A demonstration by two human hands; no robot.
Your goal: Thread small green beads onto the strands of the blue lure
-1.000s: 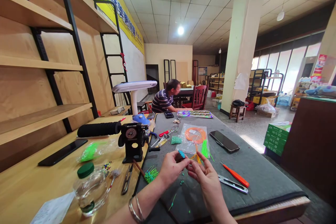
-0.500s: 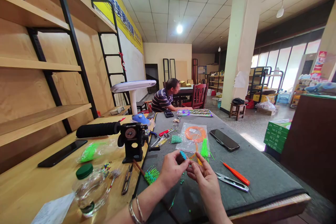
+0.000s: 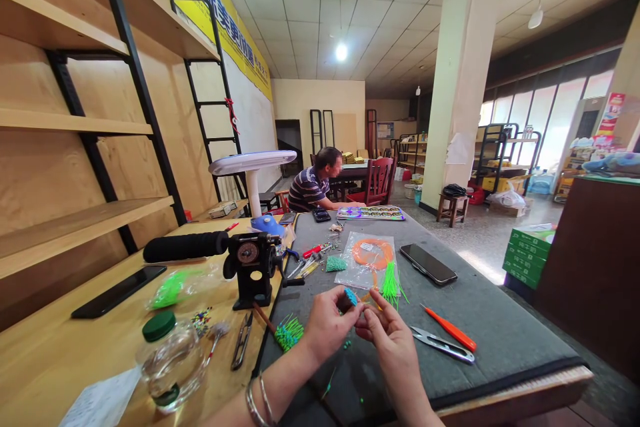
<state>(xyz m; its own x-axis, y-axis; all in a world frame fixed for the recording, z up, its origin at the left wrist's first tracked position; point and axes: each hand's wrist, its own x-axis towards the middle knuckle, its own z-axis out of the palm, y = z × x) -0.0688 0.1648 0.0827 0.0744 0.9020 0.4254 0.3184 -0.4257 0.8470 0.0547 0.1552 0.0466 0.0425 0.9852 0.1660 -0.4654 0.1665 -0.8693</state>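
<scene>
Above the grey mat, my left hand pinches a small bright-blue bumpy piece whose lower part is hidden by the fingers. My right hand is right beside it, thumb and fingertips closed together close to the left thumb. Whatever lies between those fingertips is too small to name. Just beyond my hands, a bundle of green strands and a coil of orange line lie on a clear plastic bag. A green and blue beaded bundle rests left of my left wrist.
Thread snips and an orange-handled tool lie to the right, below a phone. On the left stand a black hand-cranked device and a green-capped bottle. Across the table sits a person in a striped shirt.
My right fingers have drawn slightly closer together. The left hand keeps its hold on the blue piece, and the camera view has shifted a little.
</scene>
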